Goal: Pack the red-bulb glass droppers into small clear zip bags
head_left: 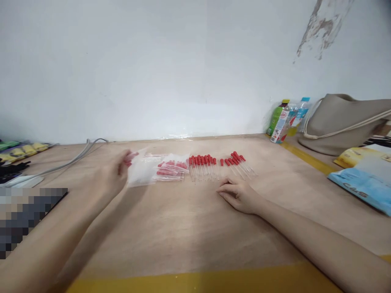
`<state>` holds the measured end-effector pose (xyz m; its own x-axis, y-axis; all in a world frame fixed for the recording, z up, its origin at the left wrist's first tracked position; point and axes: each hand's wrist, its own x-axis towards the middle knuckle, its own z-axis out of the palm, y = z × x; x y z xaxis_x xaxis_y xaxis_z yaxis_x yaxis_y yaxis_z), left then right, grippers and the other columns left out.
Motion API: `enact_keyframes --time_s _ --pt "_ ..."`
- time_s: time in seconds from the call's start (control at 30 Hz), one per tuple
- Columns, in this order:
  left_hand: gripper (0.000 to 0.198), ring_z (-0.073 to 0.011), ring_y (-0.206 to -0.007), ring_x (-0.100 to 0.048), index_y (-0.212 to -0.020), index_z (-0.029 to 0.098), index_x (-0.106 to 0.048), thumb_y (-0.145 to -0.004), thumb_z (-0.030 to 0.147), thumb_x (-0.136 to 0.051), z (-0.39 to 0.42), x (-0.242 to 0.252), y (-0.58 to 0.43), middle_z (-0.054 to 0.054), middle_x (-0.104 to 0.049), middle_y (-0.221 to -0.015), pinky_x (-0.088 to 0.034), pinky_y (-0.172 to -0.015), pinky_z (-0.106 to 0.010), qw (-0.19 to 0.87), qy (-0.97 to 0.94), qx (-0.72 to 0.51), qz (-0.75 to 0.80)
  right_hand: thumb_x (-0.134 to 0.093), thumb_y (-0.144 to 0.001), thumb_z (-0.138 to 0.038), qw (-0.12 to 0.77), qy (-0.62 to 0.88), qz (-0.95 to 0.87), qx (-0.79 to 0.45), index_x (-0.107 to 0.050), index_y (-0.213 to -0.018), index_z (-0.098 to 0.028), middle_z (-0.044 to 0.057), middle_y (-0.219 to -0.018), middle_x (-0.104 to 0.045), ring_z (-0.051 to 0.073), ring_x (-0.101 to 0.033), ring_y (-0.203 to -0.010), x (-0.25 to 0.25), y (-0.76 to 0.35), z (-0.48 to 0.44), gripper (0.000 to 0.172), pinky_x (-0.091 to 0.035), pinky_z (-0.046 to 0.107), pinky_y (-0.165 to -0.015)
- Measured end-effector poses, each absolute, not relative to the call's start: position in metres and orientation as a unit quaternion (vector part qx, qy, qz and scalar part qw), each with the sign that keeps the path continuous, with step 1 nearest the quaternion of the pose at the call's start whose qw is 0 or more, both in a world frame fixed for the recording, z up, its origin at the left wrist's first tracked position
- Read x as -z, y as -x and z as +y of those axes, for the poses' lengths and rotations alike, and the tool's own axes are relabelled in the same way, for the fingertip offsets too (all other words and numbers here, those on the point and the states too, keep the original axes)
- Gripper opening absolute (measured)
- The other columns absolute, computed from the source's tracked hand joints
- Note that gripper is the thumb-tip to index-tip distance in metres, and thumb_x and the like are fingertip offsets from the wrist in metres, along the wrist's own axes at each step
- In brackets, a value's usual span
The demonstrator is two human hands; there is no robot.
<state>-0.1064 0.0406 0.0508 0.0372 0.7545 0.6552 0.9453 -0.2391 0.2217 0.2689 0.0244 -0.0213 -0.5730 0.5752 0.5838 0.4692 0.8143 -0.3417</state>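
Left of the red-bulbed droppers [202, 160], the left hand [119, 170] is at a translucent bag [141, 173], grip unclear; best handled gently. Before them, the right hand [240, 194] gapes slightly.

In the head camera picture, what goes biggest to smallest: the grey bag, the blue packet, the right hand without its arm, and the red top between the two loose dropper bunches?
1. Grey bag, cut off by the edge
2. Blue packet, also cut off
3. Right hand
4. Red top, tiny

Open table [183, 232] foreground, bags [142, 171] and droppers [201, 160] across middle
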Motion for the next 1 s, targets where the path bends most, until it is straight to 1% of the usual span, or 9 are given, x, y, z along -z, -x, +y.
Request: enact_keyframes --time_s 0.07,0.13,0.23,0.37,0.47,0.53,0.7,0.83,1.0 --pt "0.045 -0.0198 -0.109 -0.054 -0.122 0.014 -0.049 -0.080 0.014 -0.035 0.063 -0.036 0.101 -0.005 -0.056 -0.122 -0.041 -0.095 -0.034 0.133 0.734 0.312 -0.588 -0.048 -0.082 -0.018 0.354 0.297 -0.884 -0.071 -0.066 -0.086 -0.016 0.009 -0.082 -0.058 0.016 -0.053 -0.076 0.021 -0.268 0.024 0.019 -0.044 0.029 -0.066" --pt "0.043 -0.0196 -0.110 -0.054 -0.117 0.017 -0.054 -0.078 0.015 -0.037 0.077 -0.024 0.098 -0.004 -0.057 -0.120 -0.041 -0.095 -0.029 0.103 0.773 0.268 -0.565 -0.048 -0.082 -0.019 0.353 0.300 -0.883 -0.071 -0.066 -0.086 -0.017 0.009 -0.082 -0.059 0.016 -0.053 -0.076 0.021 -0.268 0.024 0.019 -0.045 0.030 -0.067" --pt "0.046 -0.0215 -0.115 -0.049 -0.123 0.016 -0.050 -0.080 0.026 -0.040 0.083 -0.018 0.100 -0.006 -0.051 -0.128 -0.036 -0.099 -0.030 0.026 0.843 0.186 -0.505 -0.048 -0.083 -0.021 0.348 0.300 -0.885 -0.075 -0.066 -0.086 -0.018 0.008 -0.081 -0.059 0.016 -0.053 -0.075 0.021 -0.268 0.024 0.018 -0.045 0.030 -0.067" --pt "0.046 -0.0211 -0.119 -0.044 -0.122 0.021 -0.050 -0.079 0.034 -0.042 0.086 -0.020 0.117 -0.002 -0.049 -0.130 -0.033 -0.100 -0.030 -0.021 0.756 0.238 -0.610 -0.048 -0.083 -0.021 0.344 0.305 -0.884 -0.078 -0.066 -0.086 -0.018 0.008 -0.082 -0.058 0.016 -0.053 -0.075 0.022 -0.268 0.024 0.019 -0.045 0.030 -0.066" --pt "0.044 -0.0282 -0.109 -0.051 -0.112 0.013 -0.057 -0.079 0.036 -0.040 0.094 -0.016 0.132 -0.013 -0.055 -0.118 -0.039 -0.091 -0.040 -0.004 0.648 0.267 -0.713 -0.048 -0.083 -0.021 0.347 0.307 -0.883 -0.072 -0.066 -0.085 -0.018 0.008 -0.081 -0.058 0.016 -0.053 -0.075 0.024 -0.269 0.026 0.018 -0.044 0.030 -0.066" --pt "0.050 -0.0323 -0.100 -0.056 -0.108 0.008 -0.057 -0.074 0.043 -0.050 0.100 -0.010 0.139 -0.018 -0.059 -0.109 -0.043 -0.084 -0.042 -0.006 0.617 0.259 -0.743 -0.048 -0.082 -0.021 0.348 0.310 -0.883 -0.062 -0.066 -0.085 -0.018 0.008 -0.081 -0.057 0.016 -0.053 -0.076 0.024 -0.269 0.027 0.018 -0.044 0.030 -0.067" --pt "0.068 -0.0258 -0.076 -0.063 -0.115 0.005 -0.050 -0.062 0.044 -0.065 0.108 0.001 0.147 -0.013 -0.065 -0.089 -0.049 -0.063 -0.032 -0.034 0.586 0.253 -0.769 -0.049 -0.081 -0.019 0.351 0.320 -0.879 -0.047 -0.066 -0.085 -0.019 0.007 -0.080 -0.057 0.016 -0.052 -0.074 0.025 -0.273 0.031 0.017 -0.042 0.030 -0.066" --pt "0.050 -0.0216 -0.067 -0.063 -0.107 0.009 -0.056 -0.069 0.040 -0.062 0.105 -0.003 0.147 -0.006 -0.064 -0.076 -0.047 -0.058 -0.029 -0.016 0.576 0.279 -0.769 -0.048 -0.081 -0.019 0.354 0.326 -0.875 -0.047 -0.066 -0.084 -0.019 0.007 -0.080 -0.057 0.015 -0.052 -0.072 0.026 -0.275 0.034 0.018 -0.041 0.029 -0.065" --pt "0.034 -0.0235 -0.092 -0.058 -0.113 0.017 -0.055 -0.087 0.034 -0.041 0.088 -0.024 0.133 -0.007 -0.058 -0.102 -0.043 -0.079 -0.033 0.120 0.589 0.356 -0.715 -0.049 -0.080 -0.021 0.356 0.422 -0.833 0.041 -0.066 -0.081 -0.020 0.006 -0.081 -0.062 0.017 -0.053 -0.077 0.026 -0.280 0.039 0.017 -0.035 0.032 -0.071"
